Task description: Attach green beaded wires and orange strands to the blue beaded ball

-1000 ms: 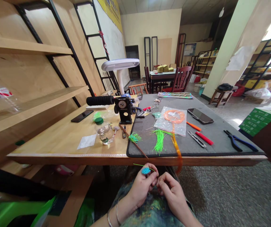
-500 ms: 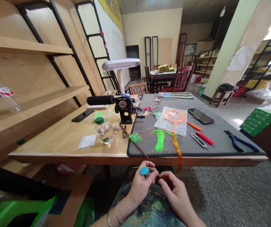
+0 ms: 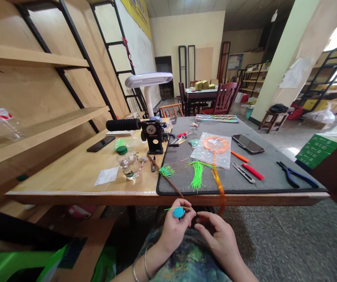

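Surface: pale wooden table (image 3: 77,172) with grey felt mat (image 3: 262,172), in a shelved workshop.
Location: small blue beaded cluster (image 3: 178,212) on thin green wire (image 3: 170,208), below the table's near edge, over my lap.
Axis: wire lies left-right, nearly level.
Left hand (image 3: 176,231): I pinch the cluster.
Right hand (image 3: 218,237): fingers loosely parted beside the wire; contact unclear.

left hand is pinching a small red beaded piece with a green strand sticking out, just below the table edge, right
Not quite. The beaded piece pinched in the left hand is blue, not red, as the head view shows. The green strand does stick out of it, and it sits just below the table edge.
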Demonstrator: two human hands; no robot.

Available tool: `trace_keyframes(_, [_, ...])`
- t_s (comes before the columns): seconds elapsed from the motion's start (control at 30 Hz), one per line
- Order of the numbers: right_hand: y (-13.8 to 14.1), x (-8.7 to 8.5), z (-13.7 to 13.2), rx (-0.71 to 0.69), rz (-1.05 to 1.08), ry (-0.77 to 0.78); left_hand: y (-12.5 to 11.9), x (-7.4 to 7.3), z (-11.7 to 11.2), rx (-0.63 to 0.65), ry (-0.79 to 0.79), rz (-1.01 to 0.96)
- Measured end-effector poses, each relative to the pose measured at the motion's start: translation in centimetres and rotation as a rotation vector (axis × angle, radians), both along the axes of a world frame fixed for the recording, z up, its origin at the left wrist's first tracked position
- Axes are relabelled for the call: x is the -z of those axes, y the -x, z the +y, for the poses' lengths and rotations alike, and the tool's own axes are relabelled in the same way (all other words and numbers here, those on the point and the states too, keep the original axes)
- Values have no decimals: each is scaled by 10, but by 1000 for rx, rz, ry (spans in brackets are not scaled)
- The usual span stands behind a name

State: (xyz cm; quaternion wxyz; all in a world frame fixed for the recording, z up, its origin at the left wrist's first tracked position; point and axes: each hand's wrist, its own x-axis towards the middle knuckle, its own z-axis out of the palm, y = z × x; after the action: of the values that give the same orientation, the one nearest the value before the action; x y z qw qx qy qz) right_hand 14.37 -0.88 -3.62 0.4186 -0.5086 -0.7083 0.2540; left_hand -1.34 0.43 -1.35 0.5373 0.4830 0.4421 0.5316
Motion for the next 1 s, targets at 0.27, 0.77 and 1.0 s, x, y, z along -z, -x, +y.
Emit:
trace_keyframes(0.27, [3, -9, 4, 22, -61, -58, 0, 1, 0, -35, -32, 44])
trace_keyframes(0.77, [2, -9, 8, 6, -71, -125, 0, -4, 1, -43, -34, 48])
trace_keyframes(1.0, [0, -16, 12, -19, -119, -214, 1, -1, 3, -74, -42, 33])
